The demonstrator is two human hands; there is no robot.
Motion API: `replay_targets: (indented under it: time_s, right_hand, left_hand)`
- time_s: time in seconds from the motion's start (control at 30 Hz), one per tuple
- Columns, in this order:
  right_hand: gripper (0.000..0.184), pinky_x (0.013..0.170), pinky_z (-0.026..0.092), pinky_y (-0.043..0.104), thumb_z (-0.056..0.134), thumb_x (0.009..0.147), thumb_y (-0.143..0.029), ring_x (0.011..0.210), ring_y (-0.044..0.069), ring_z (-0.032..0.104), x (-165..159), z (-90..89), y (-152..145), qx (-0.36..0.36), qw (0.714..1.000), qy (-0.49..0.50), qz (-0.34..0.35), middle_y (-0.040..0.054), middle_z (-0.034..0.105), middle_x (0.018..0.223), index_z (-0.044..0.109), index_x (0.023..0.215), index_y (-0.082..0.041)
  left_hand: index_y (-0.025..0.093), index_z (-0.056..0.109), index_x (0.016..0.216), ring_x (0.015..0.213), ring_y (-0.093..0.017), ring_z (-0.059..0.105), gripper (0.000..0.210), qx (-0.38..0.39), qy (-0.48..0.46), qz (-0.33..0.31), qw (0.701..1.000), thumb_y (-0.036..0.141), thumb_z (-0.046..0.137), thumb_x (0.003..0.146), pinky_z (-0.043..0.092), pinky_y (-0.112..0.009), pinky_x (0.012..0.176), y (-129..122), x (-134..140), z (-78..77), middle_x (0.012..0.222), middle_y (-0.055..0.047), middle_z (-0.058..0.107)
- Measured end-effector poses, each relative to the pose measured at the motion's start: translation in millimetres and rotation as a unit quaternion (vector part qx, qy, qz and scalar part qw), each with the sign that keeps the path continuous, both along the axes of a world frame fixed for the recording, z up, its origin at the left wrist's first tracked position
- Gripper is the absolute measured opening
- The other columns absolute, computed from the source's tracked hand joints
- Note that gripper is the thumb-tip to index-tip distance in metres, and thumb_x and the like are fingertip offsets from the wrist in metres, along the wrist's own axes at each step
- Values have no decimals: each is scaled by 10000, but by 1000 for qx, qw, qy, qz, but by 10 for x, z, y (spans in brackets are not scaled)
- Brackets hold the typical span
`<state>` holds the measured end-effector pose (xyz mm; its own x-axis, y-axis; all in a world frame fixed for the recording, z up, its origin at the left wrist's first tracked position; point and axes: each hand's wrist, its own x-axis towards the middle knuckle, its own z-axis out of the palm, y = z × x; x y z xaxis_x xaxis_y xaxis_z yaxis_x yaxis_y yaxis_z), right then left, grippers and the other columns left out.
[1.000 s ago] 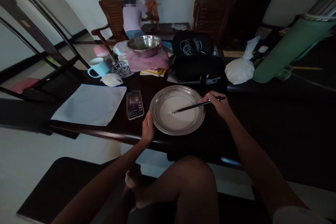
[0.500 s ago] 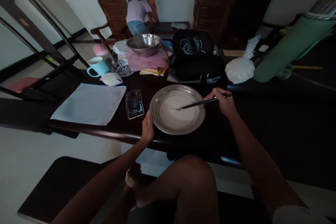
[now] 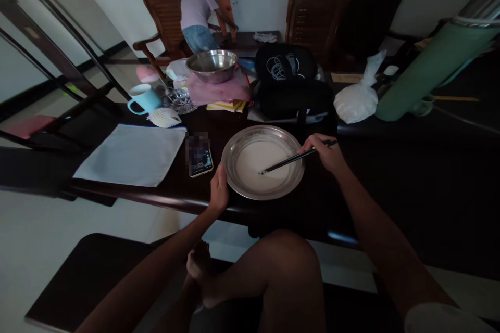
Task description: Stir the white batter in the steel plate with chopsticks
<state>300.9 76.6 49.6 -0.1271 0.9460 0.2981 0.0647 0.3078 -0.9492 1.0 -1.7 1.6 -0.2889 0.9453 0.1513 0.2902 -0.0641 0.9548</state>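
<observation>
A wide metal basin [image 3: 234, 179] stands near the front edge of the dark table, with a milky white liquid [image 3: 258, 158] in it. My left hand [image 3: 219, 190] grips the basin's left rim, its fingers partly hidden behind the metal. In my right hand [image 3: 326, 153], fingers closed, is a pair of black chopsticks [image 3: 287, 161], slanting down to the left. Their tips touch the white liquid near the middle of the basin. Just left of the basin lies a phone [image 3: 200, 156] with a lit screen.
A pale zip pouch [image 3: 133, 155] lies at left. Behind stand a light blue mug [image 3: 144, 99], a steel bowl [image 3: 213, 66] on pink cloth, and a black case [image 3: 289, 83]. A tied bag of white powder [image 3: 356, 103] and green thermos [image 3: 429, 70] are at right. Two people are beyond.
My right hand has moved slightly left and toward me. The chopstick tips have shifted left and nearer in the liquid. My left hand stays at the basin rim.
</observation>
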Motion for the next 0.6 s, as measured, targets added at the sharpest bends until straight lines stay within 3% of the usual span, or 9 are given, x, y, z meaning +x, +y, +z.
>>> replay_targets:
  time_s: [0.1,0.27,0.4,0.6]
  right_hand:
    - [404,756,547,351,640,821,-581,709,209,716,-18,25,-25,-4,1000,-17,6,29,749,677,677,638,-222]
    - [463,658,534,333,604,845,-585,621,201,700,-3,12,-6,-1,999,20,-27,32,717,597,636,568,-216]
    - [416,726,540,330,620,848,-554,674,195,711,-13,-8,-5,-2,1000,-1,9,30,732,636,670,619,-209]
    - [438,682,533,331,597,866,-543,645,196,707,-4,5,-9,5,1000,13,-21,28,720,614,643,585,-211]
  left_hand:
    - [117,645,1203,1265,-271,546,695,5,0,2,1000,671,335,919,369,-384,1115,1,1,0,1307,-132,644]
    - [126,652,1201,1270,-274,545,672,3,-2,8,1000,655,342,925,367,-399,1122,3,4,-6,1307,-129,646]
    - [122,655,1196,1284,-283,535,666,-2,-5,15,1000,651,355,923,362,-403,1130,5,0,-11,1302,-137,645]
    - [118,646,1207,1284,-287,532,681,-6,-9,3,1000,656,341,923,356,-417,1133,10,-9,-24,1291,-140,647]
